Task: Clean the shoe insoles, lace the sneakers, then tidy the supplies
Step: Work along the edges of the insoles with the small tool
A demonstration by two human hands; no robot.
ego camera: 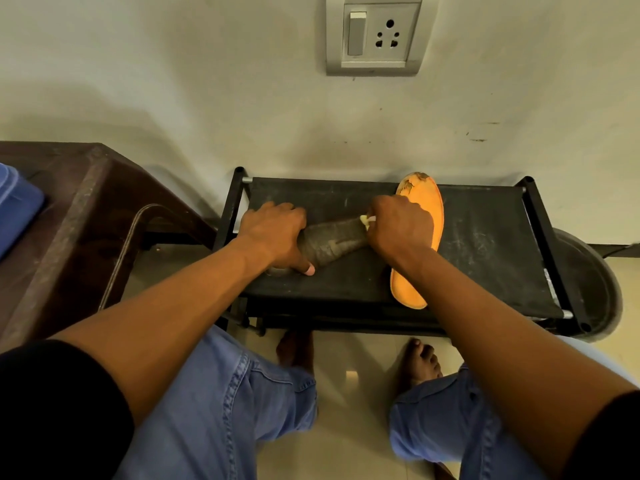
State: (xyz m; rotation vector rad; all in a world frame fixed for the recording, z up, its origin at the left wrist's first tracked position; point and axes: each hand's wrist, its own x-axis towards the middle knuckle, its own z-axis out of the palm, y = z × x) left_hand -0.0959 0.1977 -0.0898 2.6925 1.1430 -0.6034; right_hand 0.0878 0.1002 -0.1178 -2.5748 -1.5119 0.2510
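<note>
A: Pale wall with a switch-and-socket plate (374, 33) behind a low black shoe rack (485, 244), which is your working surface.

B: And the grey insole (330, 242)?

A: Flat on the rack's top, left of the orange insole (420, 206) lying beside it. Your left hand (273, 233) presses its heel end with flat fingers; your right hand (398, 226) is clamped on a small pale brush (365, 221) at its toe end.

B: How will it handle?

A: Probably light, thin and floppy, so keep it pinned flat; lift it by the stiffer heel. No brand or writing is readable anywhere.
</note>
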